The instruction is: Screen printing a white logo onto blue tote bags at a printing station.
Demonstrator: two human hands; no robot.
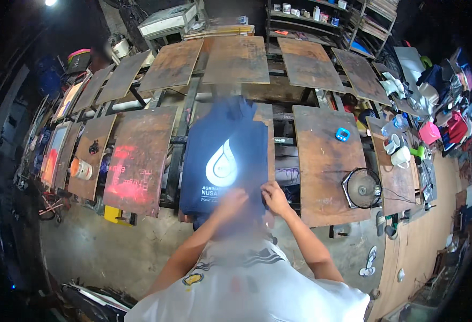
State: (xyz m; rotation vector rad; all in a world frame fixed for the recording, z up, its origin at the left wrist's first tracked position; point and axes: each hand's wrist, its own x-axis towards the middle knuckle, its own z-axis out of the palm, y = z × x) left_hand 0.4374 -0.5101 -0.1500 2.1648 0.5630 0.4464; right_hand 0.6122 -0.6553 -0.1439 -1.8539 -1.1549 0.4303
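Note:
A dark blue garment (195, 155) with a white drop-shaped print and white lettering lies spread over a wooden board (270, 134) in front of me. Its far end is bunched up. On the garment's lower part, just below the print, is my left hand (232, 204), smeared by motion so its fingers are not clear. My right hand (276, 197) is at the garment's lower right edge, its fingers curled and closed on the cloth there.
More wooden boards (330, 161) stand in two rows on a metal frame. To the right are a small blue timer (342, 134), a round fan (362, 188) and white mugs (401, 157). A white bucket (81, 169) sits at left; a shelf (305, 21) stands behind.

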